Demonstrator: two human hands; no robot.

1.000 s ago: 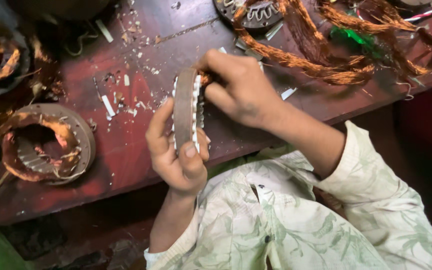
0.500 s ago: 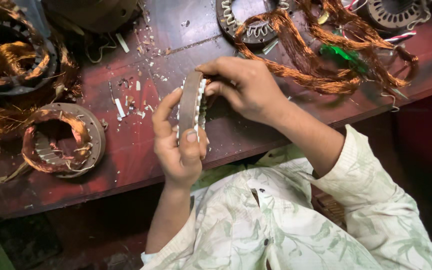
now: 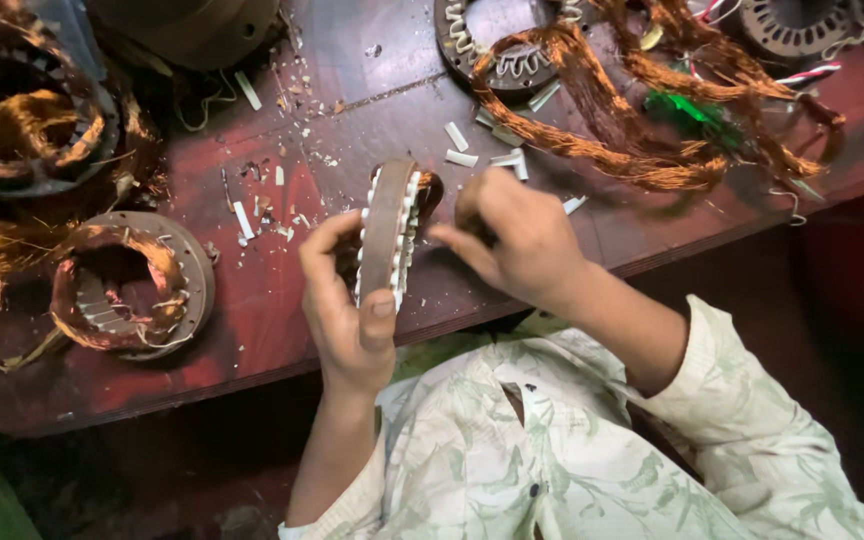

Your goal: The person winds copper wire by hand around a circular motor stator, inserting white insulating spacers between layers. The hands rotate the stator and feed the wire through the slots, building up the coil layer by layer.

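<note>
The left hand (image 3: 347, 320) holds a round metal ring (image 3: 389, 232) up on its edge, just above the front part of the red table (image 3: 282, 300). The thumb presses on the near rim of the ring and the fingers curl around the far side, so the hand is closed tight on it. Little white strips stick out along both sides of the ring, and a bit of copper wire shows at its top. The right hand (image 3: 517, 240) is just beside the ring, on its right side. Its fingers are bent and point at the ring's side, and the fingertips look like they touch it, but I cannot tell if they pinch anything. The person wears a pale shirt with green leaves (image 3: 572, 450). On the left of the table lies another metal ring with copper wire coiled inside (image 3: 127, 285), well apart from the hands. Farther back on the left there is a bigger bundle of copper wire (image 3: 22, 130). On the right, behind the hands, a long tangle of copper wire (image 3: 632, 110) lies across the table, with something green (image 3: 692, 112) in it. Small white scraps (image 3: 457, 135) are scattered on the table.
</note>
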